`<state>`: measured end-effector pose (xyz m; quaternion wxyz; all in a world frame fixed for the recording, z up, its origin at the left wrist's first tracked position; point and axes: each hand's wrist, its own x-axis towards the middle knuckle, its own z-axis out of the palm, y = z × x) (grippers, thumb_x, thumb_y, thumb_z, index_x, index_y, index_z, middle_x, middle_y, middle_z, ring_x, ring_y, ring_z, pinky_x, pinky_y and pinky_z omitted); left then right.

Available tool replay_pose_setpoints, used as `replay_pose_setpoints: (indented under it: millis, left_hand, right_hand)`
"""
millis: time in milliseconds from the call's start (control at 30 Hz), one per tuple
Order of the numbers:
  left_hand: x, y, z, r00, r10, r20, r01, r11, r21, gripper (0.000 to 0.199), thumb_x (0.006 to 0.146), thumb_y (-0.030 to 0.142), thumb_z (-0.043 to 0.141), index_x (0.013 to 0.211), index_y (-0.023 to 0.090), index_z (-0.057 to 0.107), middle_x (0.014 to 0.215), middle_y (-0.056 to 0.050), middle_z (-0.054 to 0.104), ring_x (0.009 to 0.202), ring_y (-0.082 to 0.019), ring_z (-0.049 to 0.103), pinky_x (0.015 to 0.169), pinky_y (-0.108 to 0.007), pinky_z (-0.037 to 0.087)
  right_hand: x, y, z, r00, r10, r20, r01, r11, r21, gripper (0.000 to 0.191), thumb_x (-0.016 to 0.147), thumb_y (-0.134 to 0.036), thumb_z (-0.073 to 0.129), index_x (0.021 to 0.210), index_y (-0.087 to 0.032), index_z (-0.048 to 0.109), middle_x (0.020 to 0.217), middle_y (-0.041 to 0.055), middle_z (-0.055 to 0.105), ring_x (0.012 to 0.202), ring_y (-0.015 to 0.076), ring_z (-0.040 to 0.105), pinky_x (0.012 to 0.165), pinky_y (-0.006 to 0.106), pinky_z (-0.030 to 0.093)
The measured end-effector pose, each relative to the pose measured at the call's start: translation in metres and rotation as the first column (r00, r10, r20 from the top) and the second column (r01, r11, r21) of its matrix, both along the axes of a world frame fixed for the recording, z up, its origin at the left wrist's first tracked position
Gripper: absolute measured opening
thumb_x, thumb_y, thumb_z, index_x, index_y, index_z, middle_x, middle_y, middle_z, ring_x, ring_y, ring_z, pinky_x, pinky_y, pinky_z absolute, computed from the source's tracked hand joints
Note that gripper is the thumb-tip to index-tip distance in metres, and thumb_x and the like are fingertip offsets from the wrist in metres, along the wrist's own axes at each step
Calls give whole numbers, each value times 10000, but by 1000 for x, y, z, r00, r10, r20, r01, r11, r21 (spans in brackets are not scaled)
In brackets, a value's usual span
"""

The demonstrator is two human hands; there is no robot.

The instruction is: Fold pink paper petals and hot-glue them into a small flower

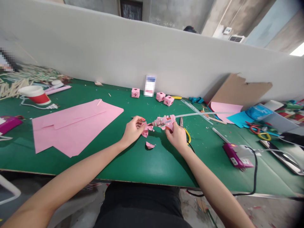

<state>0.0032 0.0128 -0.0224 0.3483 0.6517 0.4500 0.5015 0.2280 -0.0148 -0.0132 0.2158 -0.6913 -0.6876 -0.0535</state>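
Green tabletop point(133, 164) runs up to a pale partition point(95, 47), with grey concrete wall point(175, 12) beyond it. Near the middle, the left hand point(134, 129) pinches a small folded paper piece point(144, 131) between thumb and fingers. The right hand point(177, 136) has its fingers closed around the grip of a pink glue gun point(166, 122), whose nozzle points left at the paper piece; a long clear glue stick point(204, 114) trails out of its back to the right. A pink scrap point(149, 145) lies just below the paper piece, on the tabletop. Yellow-handled scissors point(188, 136) lie beside the right hand, partly hidden by it. Three pink cubes point(135, 92) sit near the partition, one left of an upright blurred card point(149, 85), two right of it. Large pink sheets point(76, 126) lie to the left, near a red-and-white cup point(35, 94); a purple power strip point(237, 155) is at the right.
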Motion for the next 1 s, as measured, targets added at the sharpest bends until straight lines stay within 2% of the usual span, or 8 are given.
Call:
replay_pose_setpoints:
  millis: [433, 767, 1000]
  left_hand:
    - [1, -1, 2, 1000, -11, 15, 11, 1000, -12, 213, 807, 310, 673, 953, 188, 575, 934, -52, 666, 801, -163, 661, 723, -289, 551]
    - [2, -1, 1, 1000, -13, 24, 14, 1000, -9, 201, 802, 286, 664, 952, 191, 572, 926, -45, 669, 797, -161, 668, 717, -285, 556]
    - [2, -2, 2, 1000, -17, 17, 17, 999, -33, 217, 804, 298, 683, 954, 189, 570, 918, -44, 672, 820, -167, 672, 728, -287, 553]
  right_hand:
    - [-2, 1, 1, 998, -51, -32, 52, 998, 27, 274, 833, -470, 519, 881, -202, 549, 752, 77, 691, 706, 243, 647, 589, 289, 360]
    - [-1, 1, 0, 998, -50, -30, 52, 997, 61, 265, 811, -452, 514, 887, -204, 564, 737, 69, 687, 692, 239, 641, 584, 288, 366]
    - [-3, 0, 1, 999, -46, -26, 47, 999, 13, 254, 812, -444, 527, 890, -204, 561, 758, 74, 693, 691, 235, 635, 581, 288, 356]
